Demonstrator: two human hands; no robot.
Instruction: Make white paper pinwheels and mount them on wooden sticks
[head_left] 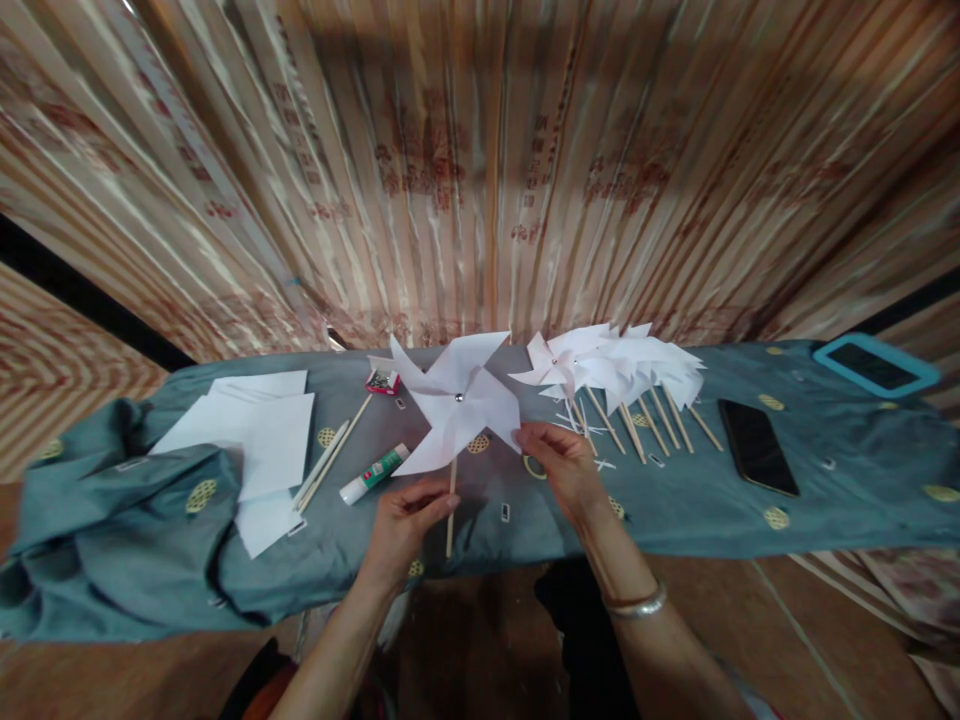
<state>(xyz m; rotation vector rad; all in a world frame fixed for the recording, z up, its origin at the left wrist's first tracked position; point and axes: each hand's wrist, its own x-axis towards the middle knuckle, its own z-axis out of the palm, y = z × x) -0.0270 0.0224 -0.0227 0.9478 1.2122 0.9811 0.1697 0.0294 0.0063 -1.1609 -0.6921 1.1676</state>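
Home: curtain (480, 150), cloth-covered table (825, 480) strewn with pinwheels (622, 362)

- nothing here that i can actually read.
- the curtain (480, 180) beyond my hands has rows of reddish printed characters, all too blurred to make out.
- the glue stick (375, 473) just left of my left hand (405, 520) has a green label, but its print is too small.

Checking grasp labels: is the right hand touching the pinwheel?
Touching. Head view: right hand pinches a blade of the pinwheel; left hand holds its stick.
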